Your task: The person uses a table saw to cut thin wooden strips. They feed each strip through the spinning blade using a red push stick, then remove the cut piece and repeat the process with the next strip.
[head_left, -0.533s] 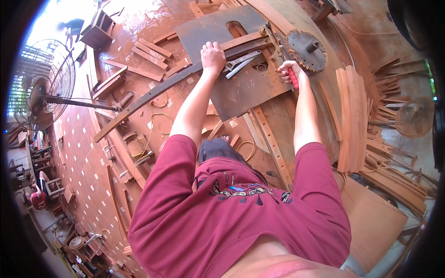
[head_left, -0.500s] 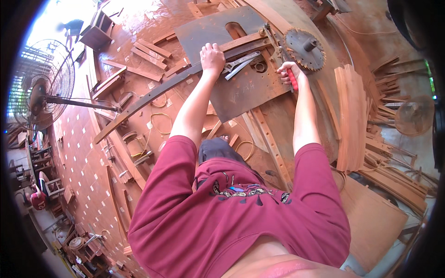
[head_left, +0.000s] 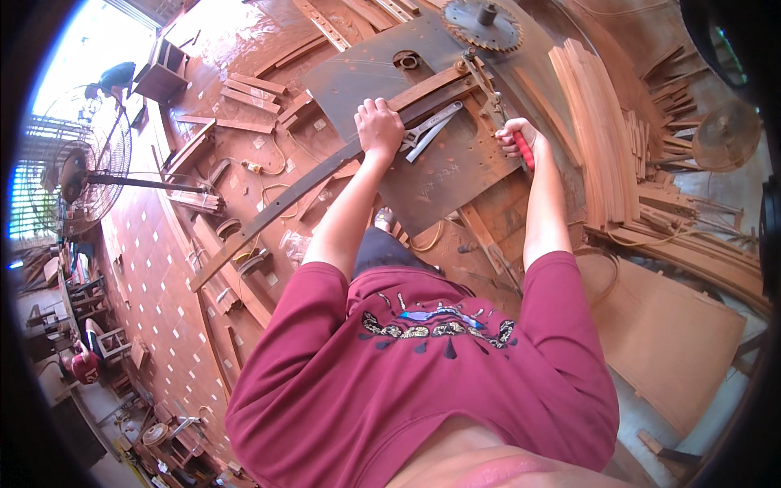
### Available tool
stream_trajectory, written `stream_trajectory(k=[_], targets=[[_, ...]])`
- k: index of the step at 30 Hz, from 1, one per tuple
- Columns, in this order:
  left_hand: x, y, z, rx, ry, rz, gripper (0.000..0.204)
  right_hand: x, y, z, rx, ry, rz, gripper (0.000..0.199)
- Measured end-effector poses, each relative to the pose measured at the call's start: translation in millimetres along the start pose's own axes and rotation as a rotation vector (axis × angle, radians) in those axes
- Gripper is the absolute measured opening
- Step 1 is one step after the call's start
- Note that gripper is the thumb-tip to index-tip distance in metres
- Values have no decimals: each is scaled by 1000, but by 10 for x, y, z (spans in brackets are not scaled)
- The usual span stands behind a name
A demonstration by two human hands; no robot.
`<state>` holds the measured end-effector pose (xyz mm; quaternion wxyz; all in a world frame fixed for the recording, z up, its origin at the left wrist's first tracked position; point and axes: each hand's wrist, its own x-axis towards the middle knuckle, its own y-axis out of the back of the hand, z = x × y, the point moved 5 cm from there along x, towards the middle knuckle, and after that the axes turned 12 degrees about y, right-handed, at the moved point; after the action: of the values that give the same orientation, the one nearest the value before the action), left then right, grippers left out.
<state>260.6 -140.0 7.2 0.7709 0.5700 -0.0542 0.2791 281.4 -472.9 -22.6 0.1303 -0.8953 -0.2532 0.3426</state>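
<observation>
My left hand (head_left: 380,128) is closed over a long, dark-faced wooden bar (head_left: 305,183) that lies slantwise across the grey metal table plate (head_left: 346,77). My right hand (head_left: 523,140) grips the red handle of a clamp (head_left: 494,104). The clamp's rusty metal arm reaches up to the bar's far end. Between my hands, silver metal tools (head_left: 431,128), one of them wrench-like, lie on the plate beside the bar. A round opening with a metal nut (head_left: 407,60) shows in the plate beyond the bar.
A toothed circular saw blade (head_left: 484,26) lies flat past the clamp. Stacked wood strips (head_left: 598,134) stand at right, near a wide board (head_left: 667,337). A standing fan (head_left: 77,175) is at left. Wood offcuts (head_left: 252,93) and cords litter the floor; another person (head_left: 85,362) sits far left.
My view has shifted, so the plate and saw blade appear higher and turned. Both hands keep their holds; the red handle sits at a slightly different angle in my right hand.
</observation>
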Motion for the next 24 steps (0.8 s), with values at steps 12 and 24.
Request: stream_trajectory(k=[12, 24], targets=[[-1212, 328, 432, -16, -44, 25, 21, -1101, 347, 712, -2, 34, 104, 25], [-1189, 327, 438, 1, -20, 5, 22, -1060, 400, 724, -21, -40, 45, 24]])
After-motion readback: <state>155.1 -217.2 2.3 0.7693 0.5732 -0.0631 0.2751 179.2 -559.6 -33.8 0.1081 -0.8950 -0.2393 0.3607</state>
